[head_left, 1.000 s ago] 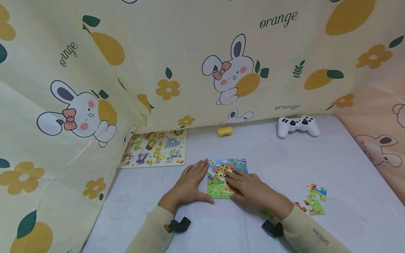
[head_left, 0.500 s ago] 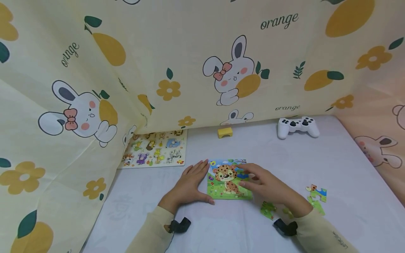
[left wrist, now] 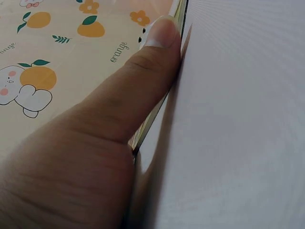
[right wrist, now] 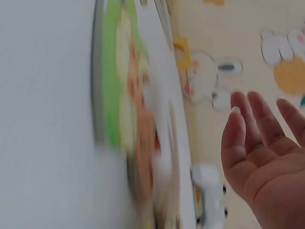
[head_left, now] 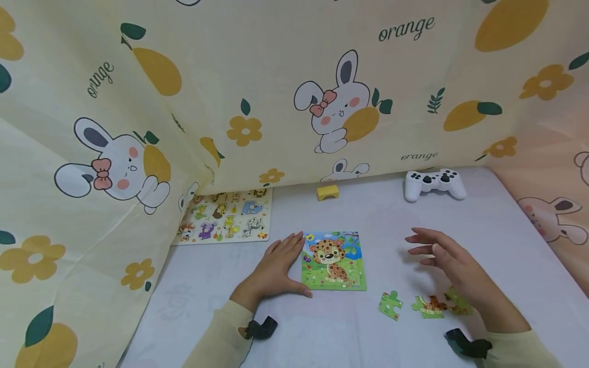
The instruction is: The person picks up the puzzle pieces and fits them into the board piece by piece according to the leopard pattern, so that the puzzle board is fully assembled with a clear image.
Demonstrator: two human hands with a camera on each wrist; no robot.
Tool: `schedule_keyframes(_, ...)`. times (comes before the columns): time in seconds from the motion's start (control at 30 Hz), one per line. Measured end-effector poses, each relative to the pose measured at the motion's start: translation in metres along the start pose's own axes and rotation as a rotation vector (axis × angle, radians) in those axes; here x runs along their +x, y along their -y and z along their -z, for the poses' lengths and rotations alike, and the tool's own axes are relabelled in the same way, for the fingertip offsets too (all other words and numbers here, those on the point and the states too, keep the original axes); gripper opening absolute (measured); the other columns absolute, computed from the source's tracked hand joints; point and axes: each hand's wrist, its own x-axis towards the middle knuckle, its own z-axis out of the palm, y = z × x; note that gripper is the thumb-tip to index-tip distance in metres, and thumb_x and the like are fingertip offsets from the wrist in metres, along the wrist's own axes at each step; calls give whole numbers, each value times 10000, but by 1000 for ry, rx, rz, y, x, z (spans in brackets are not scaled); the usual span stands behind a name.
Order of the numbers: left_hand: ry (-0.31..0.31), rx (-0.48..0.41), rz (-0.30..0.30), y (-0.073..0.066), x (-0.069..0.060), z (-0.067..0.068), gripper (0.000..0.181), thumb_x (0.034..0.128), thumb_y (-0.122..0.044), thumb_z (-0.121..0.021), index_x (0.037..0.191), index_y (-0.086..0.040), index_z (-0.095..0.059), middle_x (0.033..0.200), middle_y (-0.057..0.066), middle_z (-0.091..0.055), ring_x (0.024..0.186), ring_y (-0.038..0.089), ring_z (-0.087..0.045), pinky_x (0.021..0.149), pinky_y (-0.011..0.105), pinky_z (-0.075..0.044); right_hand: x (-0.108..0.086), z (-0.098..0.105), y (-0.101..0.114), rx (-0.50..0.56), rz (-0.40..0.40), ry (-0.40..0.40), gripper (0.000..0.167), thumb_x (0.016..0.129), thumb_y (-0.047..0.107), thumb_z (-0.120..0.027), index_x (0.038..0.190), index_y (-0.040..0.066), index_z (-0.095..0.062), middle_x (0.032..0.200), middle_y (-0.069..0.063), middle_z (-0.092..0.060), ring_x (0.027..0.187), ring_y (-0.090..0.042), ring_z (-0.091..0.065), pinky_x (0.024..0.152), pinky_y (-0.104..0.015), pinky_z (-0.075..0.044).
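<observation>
Leopard puzzle (head_left: 333,261), left hand (head_left: 276,268) spread at edge; right hand (head_left: 465,271) raised, fingers apart; cloth (head_left: 276,66) reads "orange".

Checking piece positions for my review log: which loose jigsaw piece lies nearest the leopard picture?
The green piece farthest left in the head view; the other loose pieces lie farther from the leopard picture, near the right hand.

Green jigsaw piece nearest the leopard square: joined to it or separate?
Separate: in the head view, white tabletop shows between the green jigsaw piece and the leopard square.
</observation>
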Motion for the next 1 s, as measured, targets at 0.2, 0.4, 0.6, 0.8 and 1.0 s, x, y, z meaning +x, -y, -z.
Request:
schedule_keyframes(0.2,-5,9,-11,-1,0,1,1444,699,-888,-805,1759,-144,-167,1818,-60,-42,1651,138,3,1319,468,-16,-20,29,-13,271,15,-32,568,1208,328,-217,1696,70,-347,1568,-103,-561,1334,-221,-621,1047,-267,-525)
schedule_keyframes(0.4,-3,9,-18,-4,0,2,1432,710,-874,-812,1758,-136,-172,1820,-38,-57,1654,153,-8,1318,466,-16,-37,52,-25,335,14,-130,571,1207,364,-299,1692,70,-369,1559,-79,-581,1333,-211,-630,1028,-268,-538)
schedule_keyframes(0.6,3,8,-15,-4,1,2,1428,716,-870,-813,1759,-138,-170,1820,-43,-52,1654,154,-7,1318,463,-11,-54,66,-38,119,-97,-262,480,1207,235,-333,1678,209,-423,1489,63,-620,1258,-79,-645,960,-160,-511)
schedule_keyframes(0.8,7,12,-4,-3,0,2,1432,707,-884,-804,1760,-149,-169,1815,-66,-35,1652,145,0,1318,460,-8,-60,74,-54,-180,-176,-224,505,1197,156,-390,1700,196,-363,1379,242,-610,1167,75,-620,889,-84,-478)
schedule_keyframes(1.0,3,15,1,-1,0,0,1433,709,-887,-799,1761,-155,-160,1815,-70,-29,1651,139,8,1318,458,-5,-59,71,-59,-419,-354,-95,732,1058,232,-764,1627,-37,-390,1487,-149,-585,1141,132,-430,806,-27,-359)
